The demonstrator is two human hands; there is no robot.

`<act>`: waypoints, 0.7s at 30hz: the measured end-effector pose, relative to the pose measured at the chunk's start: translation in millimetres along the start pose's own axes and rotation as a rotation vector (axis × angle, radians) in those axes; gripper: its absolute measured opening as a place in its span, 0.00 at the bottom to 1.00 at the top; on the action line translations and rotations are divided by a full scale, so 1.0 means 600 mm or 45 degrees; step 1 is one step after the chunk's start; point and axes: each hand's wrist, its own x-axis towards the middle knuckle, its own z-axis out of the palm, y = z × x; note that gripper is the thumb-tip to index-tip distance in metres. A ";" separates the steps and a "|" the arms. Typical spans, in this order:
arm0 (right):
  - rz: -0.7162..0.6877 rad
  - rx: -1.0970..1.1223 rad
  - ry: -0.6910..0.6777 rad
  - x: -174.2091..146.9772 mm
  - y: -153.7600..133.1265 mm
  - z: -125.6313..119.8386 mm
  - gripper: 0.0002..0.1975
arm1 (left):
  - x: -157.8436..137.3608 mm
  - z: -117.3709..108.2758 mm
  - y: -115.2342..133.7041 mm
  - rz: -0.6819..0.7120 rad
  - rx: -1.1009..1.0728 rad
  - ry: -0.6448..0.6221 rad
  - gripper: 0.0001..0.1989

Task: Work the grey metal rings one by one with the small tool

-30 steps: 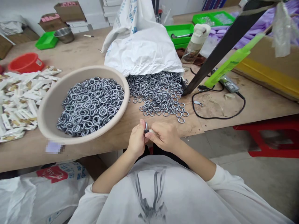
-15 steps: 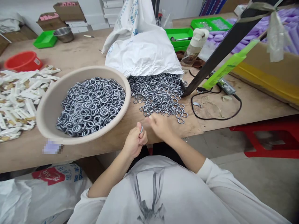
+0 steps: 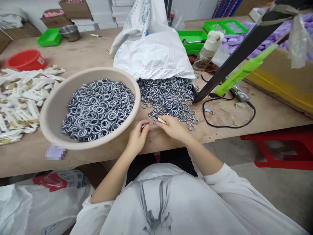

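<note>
From my head camera, looking down: both my hands are just above the near edge of a wooden table, side by side with a narrow gap between them. My left hand has its thumb and fingers closed around a small dark grey piece; too little of it shows to tell whether it is a ring. My right hand pinches a short pale stick with a dark tip, pointing left.

Just beyond my right hand, loose grey rings spill from the mouth of a white sack. Left of them stands a wide beige basin, heaped with more grey rings. Further left lies a pile of white strips, with a red bowl behind it. To the right, a black post leans diagonally beside a bright green tool, and a black cable loops on the tabletop.
</note>
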 end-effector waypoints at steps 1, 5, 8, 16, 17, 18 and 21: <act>-0.032 0.238 -0.083 -0.006 0.001 -0.004 0.14 | 0.003 0.003 0.002 0.106 0.159 -0.048 0.10; -0.088 0.798 -0.053 -0.038 -0.011 -0.007 0.17 | 0.004 0.028 0.015 0.176 0.116 -0.172 0.14; -0.196 0.719 0.242 -0.057 -0.027 -0.004 0.16 | -0.009 0.051 0.027 -0.116 -0.441 -0.156 0.19; -0.200 0.714 0.273 -0.057 -0.036 -0.002 0.22 | -0.034 0.069 0.067 -0.483 -1.008 -0.121 0.23; -0.235 0.603 0.329 -0.058 -0.036 -0.002 0.23 | -0.033 0.067 0.070 -0.499 -1.040 -0.114 0.23; -0.292 0.458 0.379 -0.062 -0.035 -0.002 0.23 | -0.033 0.066 0.073 -0.513 -1.067 -0.106 0.23; -0.485 0.051 0.399 -0.074 -0.034 -0.003 0.24 | -0.032 0.064 0.078 -0.542 -1.105 -0.069 0.25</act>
